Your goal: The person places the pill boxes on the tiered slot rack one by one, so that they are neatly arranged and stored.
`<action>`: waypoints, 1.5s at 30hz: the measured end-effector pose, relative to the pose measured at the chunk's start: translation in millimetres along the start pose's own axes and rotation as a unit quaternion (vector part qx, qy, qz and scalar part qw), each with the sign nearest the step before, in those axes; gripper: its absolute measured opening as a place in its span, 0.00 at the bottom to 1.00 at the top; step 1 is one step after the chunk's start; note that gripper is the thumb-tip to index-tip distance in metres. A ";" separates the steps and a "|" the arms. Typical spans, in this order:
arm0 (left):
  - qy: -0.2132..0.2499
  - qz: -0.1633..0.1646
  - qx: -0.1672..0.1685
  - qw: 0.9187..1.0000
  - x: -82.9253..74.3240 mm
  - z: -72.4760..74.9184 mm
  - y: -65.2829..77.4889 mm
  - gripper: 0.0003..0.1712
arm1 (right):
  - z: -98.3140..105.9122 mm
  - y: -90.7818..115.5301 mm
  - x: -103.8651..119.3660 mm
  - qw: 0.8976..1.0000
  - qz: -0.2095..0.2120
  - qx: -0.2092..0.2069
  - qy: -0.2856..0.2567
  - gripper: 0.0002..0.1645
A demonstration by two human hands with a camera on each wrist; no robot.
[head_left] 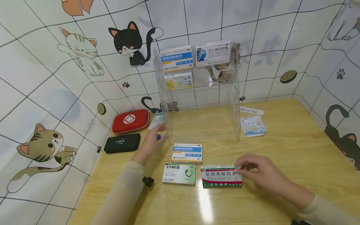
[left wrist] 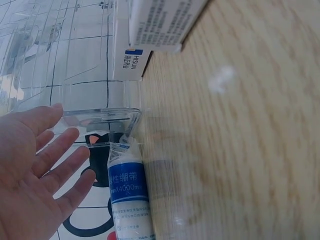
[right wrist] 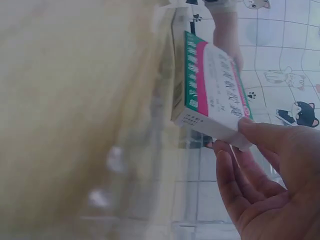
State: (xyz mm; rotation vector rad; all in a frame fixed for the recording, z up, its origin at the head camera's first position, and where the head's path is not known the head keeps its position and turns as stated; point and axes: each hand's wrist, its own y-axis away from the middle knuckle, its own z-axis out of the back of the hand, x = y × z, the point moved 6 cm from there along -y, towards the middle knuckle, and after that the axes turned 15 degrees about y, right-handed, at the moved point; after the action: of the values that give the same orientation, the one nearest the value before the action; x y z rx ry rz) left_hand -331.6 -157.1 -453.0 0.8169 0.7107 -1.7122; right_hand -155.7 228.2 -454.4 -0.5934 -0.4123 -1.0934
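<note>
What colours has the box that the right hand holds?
The box is white with green and pinkish-red bands; the head view shows it best.

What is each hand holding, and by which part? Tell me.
The right hand pinches the green-and-red medicine box by its upper right corner. The left hand holds nothing.
</note>
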 end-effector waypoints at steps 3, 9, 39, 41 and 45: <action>-0.003 0.000 -0.003 1.000 -1.1 1.4 1.2 0.35 | 15.0 -11.8 1.8 0.999 0.015 -0.031 0.014 0.14; -0.002 -0.005 -0.005 1.000 -2.1 0.5 1.8 0.35 | 54.8 -42.3 4.6 0.994 0.006 -0.103 0.041 0.16; -0.003 -0.007 -0.004 1.000 1.9 -2.4 1.0 0.35 | 200.5 -226.4 30.5 0.947 -0.019 -0.298 0.116 0.14; -0.006 -0.014 -0.006 1.000 0.5 -1.5 1.0 0.35 | 201.7 -232.2 31.7 0.945 -0.008 -0.303 0.126 0.14; -0.010 -0.023 -0.004 1.000 -0.5 -2.2 0.9 0.34 | 198.1 -240.6 31.3 0.948 -0.001 -0.283 0.145 0.14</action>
State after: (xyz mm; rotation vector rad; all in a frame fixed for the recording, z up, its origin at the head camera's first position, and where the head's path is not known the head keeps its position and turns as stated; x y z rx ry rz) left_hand -330.3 -155.3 -453.9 0.7807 0.7281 -1.7559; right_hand -367.0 252.0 -224.4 -0.9186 0.1717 -1.2843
